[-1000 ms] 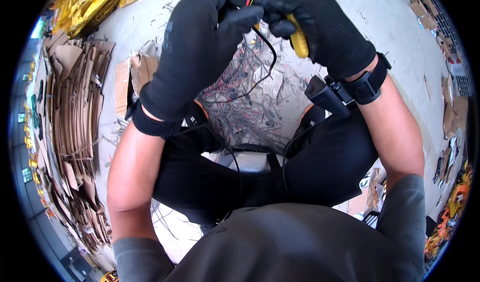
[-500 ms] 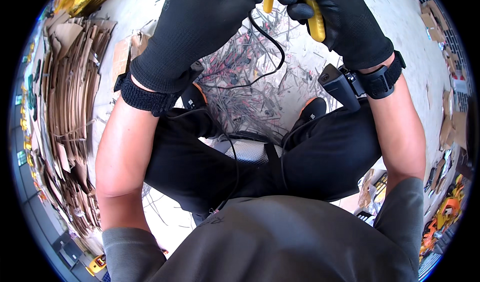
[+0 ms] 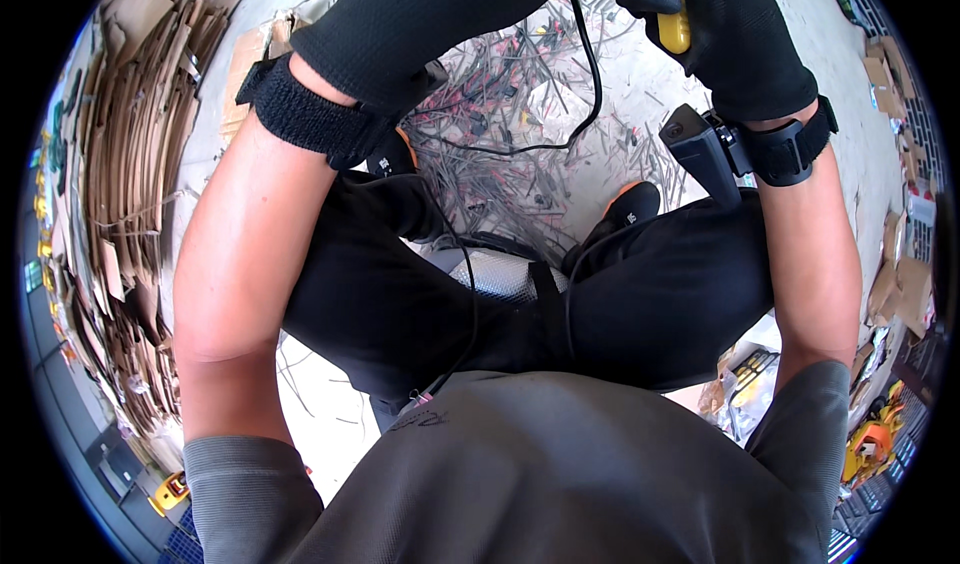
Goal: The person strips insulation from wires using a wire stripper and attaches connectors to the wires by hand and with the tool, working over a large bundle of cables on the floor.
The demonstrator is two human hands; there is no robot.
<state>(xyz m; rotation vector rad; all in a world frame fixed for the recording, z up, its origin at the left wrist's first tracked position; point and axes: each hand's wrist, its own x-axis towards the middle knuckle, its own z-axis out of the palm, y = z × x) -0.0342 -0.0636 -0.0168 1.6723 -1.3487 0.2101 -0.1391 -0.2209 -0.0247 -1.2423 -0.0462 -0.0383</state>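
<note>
My right hand (image 3: 715, 34), in a black knit glove, is closed round the yellow handle of what looks like a pair of pliers (image 3: 676, 19). The jaws lie beyond the upper edge. A sliver of yellow also shows beside my left fingertips. My left hand (image 3: 430, 29), gloved in black too, reaches across the top toward the right one, its fingers mostly cut off by the picture's edge. From between the hands a black cable (image 3: 598, 74) hangs in a loop down to the floor, running left toward my shoe. Whether the left fingers grip the cable is hidden.
Short cut strips and reddish scraps (image 3: 500, 124) litter the floor between my feet. A tall stack of flattened cardboard (image 3: 140, 144) stands at the left. Boxes (image 3: 885, 79) line the right side, with orange and yellow items (image 3: 875, 444) lower down. A small black device (image 3: 700, 149) is strapped to my right wrist.
Both hands have moved up and slightly right, taking the pliers farther out of view. The cable loop has shifted right and hangs longer and straighter.
</note>
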